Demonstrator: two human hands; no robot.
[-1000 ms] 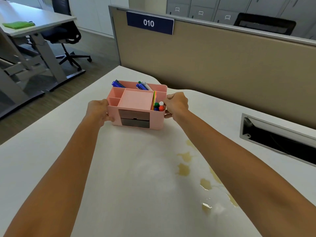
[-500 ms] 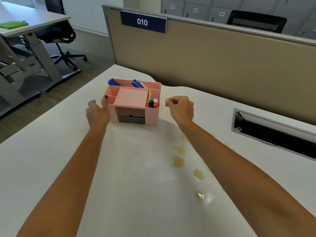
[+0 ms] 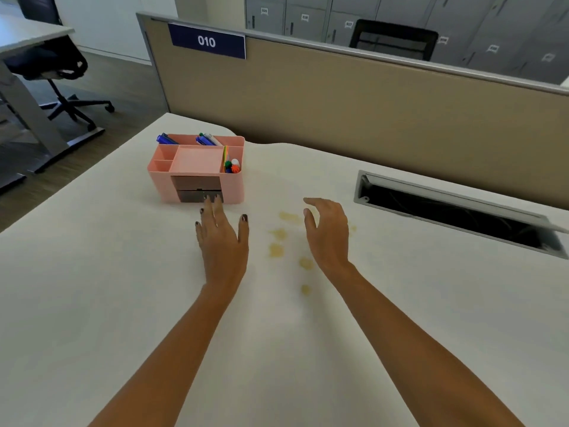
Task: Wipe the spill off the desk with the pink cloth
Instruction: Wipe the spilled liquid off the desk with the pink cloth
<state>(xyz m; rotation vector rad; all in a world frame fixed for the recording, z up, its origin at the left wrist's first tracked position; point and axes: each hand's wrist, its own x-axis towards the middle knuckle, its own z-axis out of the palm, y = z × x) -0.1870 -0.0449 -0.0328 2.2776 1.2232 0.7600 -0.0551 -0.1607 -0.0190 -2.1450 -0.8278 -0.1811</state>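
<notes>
Currently both hands, left hand (image 3: 222, 241) and right hand (image 3: 328, 232), are spread empty beside the spill (image 3: 278, 241); the cloth, unseen, should be fetched first.

My forearms bare, no sleeves in view. Dark polish on nails of my left hand (image 3: 223, 241). My right hand (image 3: 329, 235): nails too blurred to tell.

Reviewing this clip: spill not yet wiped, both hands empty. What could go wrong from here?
1. No pink cloth is in view, so the right hand, right beside the yellow spill, may smear the drops.
2. The pink organizer stands just beyond the spill; a broad wipe might knock it.
3. Liquid pushed right could reach the open cable slot.
</notes>
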